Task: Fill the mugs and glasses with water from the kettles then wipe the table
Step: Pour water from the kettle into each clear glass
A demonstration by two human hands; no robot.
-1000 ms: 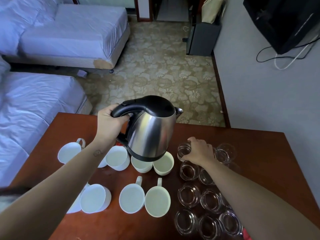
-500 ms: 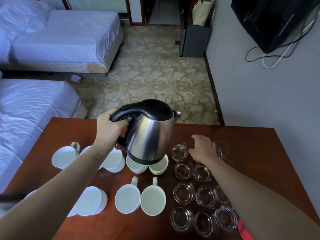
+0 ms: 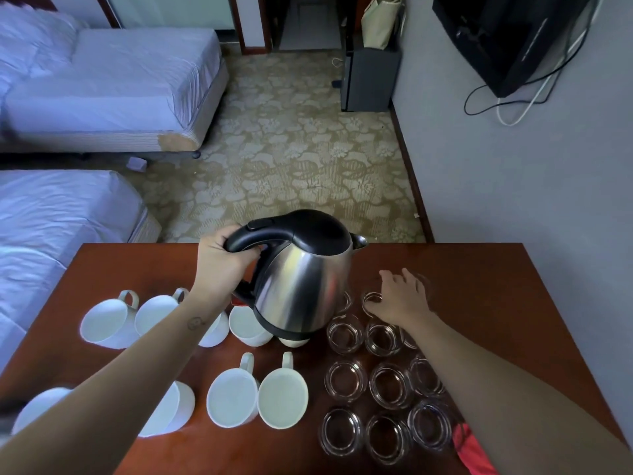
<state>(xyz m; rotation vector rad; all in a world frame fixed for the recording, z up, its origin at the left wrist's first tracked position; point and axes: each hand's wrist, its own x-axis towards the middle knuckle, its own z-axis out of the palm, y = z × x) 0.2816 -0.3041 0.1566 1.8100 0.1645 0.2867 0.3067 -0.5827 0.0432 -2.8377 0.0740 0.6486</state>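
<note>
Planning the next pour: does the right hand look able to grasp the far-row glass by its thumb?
Likely yes: the open right hand sits right at that glass, and the kettle hangs clear of both.

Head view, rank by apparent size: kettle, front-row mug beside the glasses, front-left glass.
1. kettle, largest, though held up nearer the camera.
2. mug.
3. glass, only slightly under the mug.

Left hand (image 3: 222, 265) curled, right hand (image 3: 400, 299) seemingly splayed.
</note>
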